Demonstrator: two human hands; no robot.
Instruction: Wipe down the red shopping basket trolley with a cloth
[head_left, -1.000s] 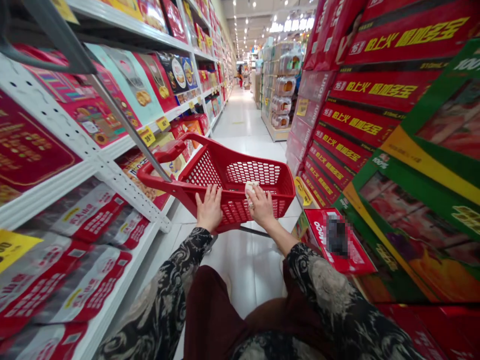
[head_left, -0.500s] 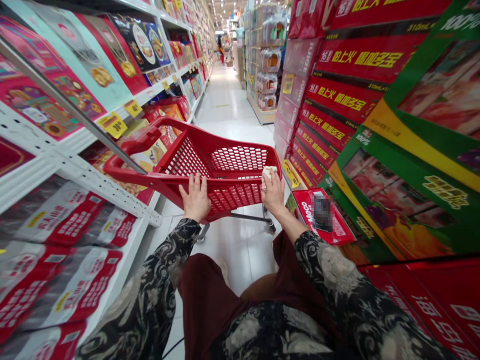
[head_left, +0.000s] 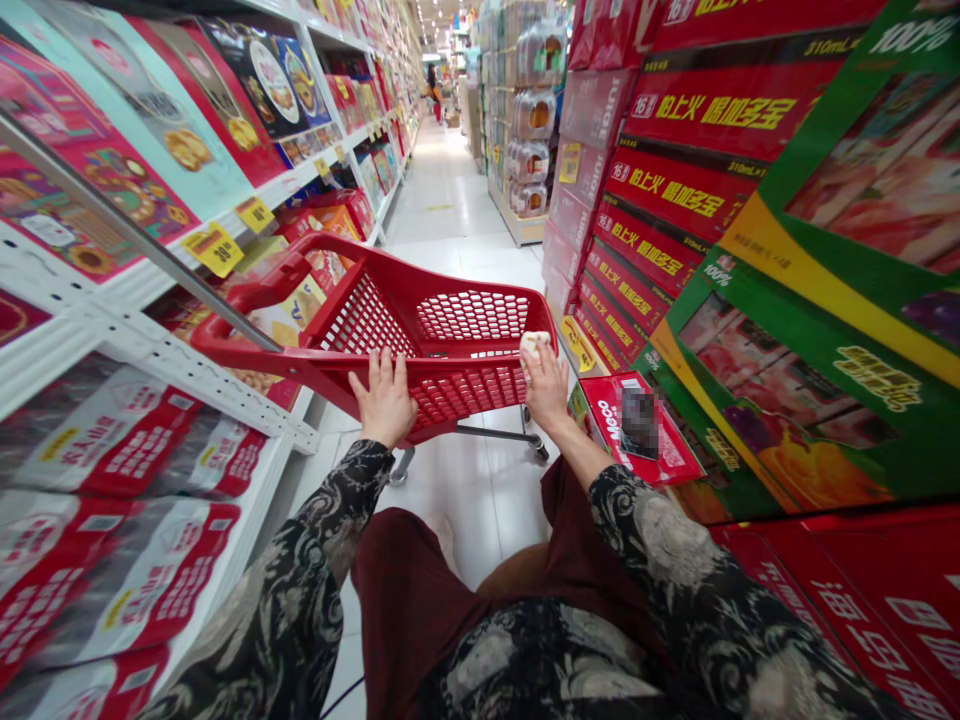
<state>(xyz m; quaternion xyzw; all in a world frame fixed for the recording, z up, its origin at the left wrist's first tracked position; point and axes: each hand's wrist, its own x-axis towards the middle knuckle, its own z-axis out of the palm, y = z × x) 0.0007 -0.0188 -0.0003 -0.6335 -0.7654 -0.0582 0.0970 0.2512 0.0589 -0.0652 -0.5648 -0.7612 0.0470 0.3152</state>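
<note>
Pale, glossy floor tiles (head_left: 487, 500) run down a supermarket aisle, with a white shelf (head_left: 255, 440) on the left and stacked boxes (head_left: 675, 250) on the right. The red cart (head_left: 457, 370) stands between them, its long axis across the aisle: handle (head_left: 266, 290) leftward, close by the shelf edge, and basket end rightward, near the boxes. Open floor stretches beyond it. The left hand (head_left: 386, 400) lies spread on the near rim, fingers straight, gripping nothing. The right hand (head_left: 547, 390), fingers partly bent, holds a white cloth (head_left: 535, 345) at the basket's right end.
</note>
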